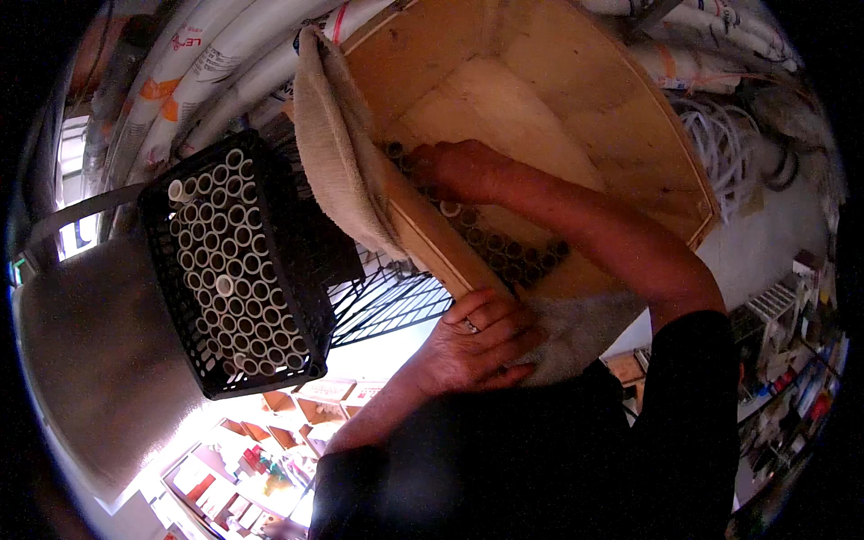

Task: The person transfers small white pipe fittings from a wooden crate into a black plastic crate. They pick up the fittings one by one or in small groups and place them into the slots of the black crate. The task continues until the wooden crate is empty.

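My left hand (482, 341), with a ring on one finger, lies over the near rim of a large wooden box (432, 250), gripping its edge. Inside the box, my right hand (455, 172) reaches down to short tube pieces (513, 250) standing in rows along the box's left side. Its fingertips are dark and partly hidden, so whether it holds a tube is unclear. A beige towel (331, 142) hangs over the left rim. To the left, a black plastic crate (152, 250) is packed with upright white tube pieces (236, 270), their round ends facing up.
Long wrapped rolls or pipes (223, 61) lie beyond the crate and box. A black wire rack (398, 304) is beneath, between crate and box. Coiled clear tubing (725, 148) hangs at the right. Shelves with small boxes (324, 405) stand at the lower left.
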The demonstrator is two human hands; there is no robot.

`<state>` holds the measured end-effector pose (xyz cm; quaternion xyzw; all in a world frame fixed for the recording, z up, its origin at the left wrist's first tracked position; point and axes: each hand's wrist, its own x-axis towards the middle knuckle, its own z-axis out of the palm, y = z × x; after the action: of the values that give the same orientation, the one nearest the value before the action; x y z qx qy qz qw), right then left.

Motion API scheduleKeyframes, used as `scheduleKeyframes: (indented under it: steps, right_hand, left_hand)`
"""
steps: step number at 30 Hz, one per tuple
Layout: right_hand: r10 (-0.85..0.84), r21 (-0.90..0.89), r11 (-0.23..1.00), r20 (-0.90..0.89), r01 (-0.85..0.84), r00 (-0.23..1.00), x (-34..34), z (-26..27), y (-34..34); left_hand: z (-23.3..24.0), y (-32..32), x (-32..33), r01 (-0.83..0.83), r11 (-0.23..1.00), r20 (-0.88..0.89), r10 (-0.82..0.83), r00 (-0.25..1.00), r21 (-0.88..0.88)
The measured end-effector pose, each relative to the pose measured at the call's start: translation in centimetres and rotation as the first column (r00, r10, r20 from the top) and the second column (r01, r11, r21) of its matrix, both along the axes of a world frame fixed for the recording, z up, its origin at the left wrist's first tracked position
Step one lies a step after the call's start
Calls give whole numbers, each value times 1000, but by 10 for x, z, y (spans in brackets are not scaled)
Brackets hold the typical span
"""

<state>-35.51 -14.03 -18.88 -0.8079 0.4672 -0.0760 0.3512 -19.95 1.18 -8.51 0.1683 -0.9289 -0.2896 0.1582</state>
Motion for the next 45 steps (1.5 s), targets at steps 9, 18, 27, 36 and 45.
scheduleKeyframes:
  steps: [9, 18, 27, 36, 45]
  right_hand:
    - [-84, 129, 987, -70, 93, 994, 27, -16, -5]
    - [-108, -61, 993, -53, 105, 993, -25, -16, -20]
    - [-652, 654, 746, 677, 129, 341, -72, 113, 38]
    - [-588, 622, 783, 749, -18, 305, -15, 155, 110]
    - [-682, 735, 669, 665, -109, 305, 41, 174, 123]
  left_hand:
    - [1, -1, 0, -9, 999, -53, 11, 999, 30]
    - [12, -4, -1, 12, 998, -76, -8, 997, 57]
    - [40, -17, 18, -211, 938, -331, 298, 895, 275]
    - [57, -34, 50, -352, 734, -424, 643, 638, 581]
    - [70, -31, 108, -512, 728, -398, 682, 614, 457]
